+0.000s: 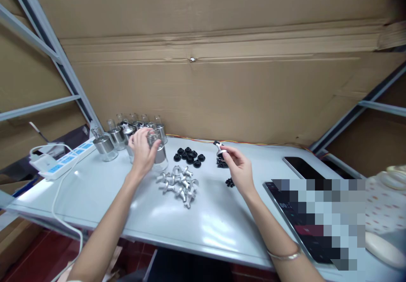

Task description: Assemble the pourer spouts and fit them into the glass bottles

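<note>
My left hand (141,147) is closed around the upper part of a clear glass bottle (161,159) with a metal band, which stands upright on the table. In my right hand (240,166) a silver metal spout (221,151) with a dark tip is pinched between thumb and fingers, above a few small black parts (222,162). Between the hands lie a pile of silver metal spouts (179,184) and a group of black stoppers (189,157). Below the right hand sits a small cluster of tiny black pieces (229,183), partly covered by the hand.
Several metal-banded glass bottles (104,145) stand at the back left, near a white power strip (68,161) with a cable. On the right lie a phone (303,167) and a larger dark-screened device (293,222), partly blurred. A cardboard wall (222,91) closes off the back.
</note>
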A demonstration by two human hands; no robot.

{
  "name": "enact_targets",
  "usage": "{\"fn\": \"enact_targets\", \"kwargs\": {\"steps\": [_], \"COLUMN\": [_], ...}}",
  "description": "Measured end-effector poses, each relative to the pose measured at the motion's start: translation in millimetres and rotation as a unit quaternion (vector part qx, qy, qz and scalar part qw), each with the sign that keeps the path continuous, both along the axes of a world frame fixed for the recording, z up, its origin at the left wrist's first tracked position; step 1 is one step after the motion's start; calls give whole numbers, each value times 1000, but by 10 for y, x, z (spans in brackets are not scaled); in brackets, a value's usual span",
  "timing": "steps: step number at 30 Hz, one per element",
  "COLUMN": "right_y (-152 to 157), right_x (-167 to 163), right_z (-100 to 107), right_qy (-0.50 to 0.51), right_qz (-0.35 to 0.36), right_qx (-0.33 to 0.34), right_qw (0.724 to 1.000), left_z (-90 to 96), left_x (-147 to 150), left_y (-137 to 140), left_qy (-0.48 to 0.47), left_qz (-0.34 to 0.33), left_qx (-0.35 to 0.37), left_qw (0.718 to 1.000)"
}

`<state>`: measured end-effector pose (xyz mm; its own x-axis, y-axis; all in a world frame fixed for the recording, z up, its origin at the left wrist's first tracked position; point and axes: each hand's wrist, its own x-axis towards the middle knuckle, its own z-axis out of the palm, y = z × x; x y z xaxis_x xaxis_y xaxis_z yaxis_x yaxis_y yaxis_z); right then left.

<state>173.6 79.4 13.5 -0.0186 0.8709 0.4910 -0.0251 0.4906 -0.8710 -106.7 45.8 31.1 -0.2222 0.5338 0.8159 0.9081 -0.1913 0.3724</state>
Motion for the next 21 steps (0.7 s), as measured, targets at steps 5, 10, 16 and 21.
{"fn": "enact_targets", "kwargs": {"steps": [5,10,16,21], "right_y": [3,-2,0,5], "right_x": [4,5,11,1], "right_z": [9,-4,-18,-30], "right_qy": [5,3,-8,-14], "right_qz": [4,19,26,28], "right_qx": [-2,-6,-17,-20], "right_qw": [1000,1000,999,999], "left_z": [-177,-103,-23,-5], "left_x": [-27,-94,-308,-607], "left_y": [165,171,241,219], "left_qy": [55,75,88,100], "left_qz": [76,95,89,71], "left_qx": [-78,-113,-164,-179], "left_qw": [993,986,979,976]}}
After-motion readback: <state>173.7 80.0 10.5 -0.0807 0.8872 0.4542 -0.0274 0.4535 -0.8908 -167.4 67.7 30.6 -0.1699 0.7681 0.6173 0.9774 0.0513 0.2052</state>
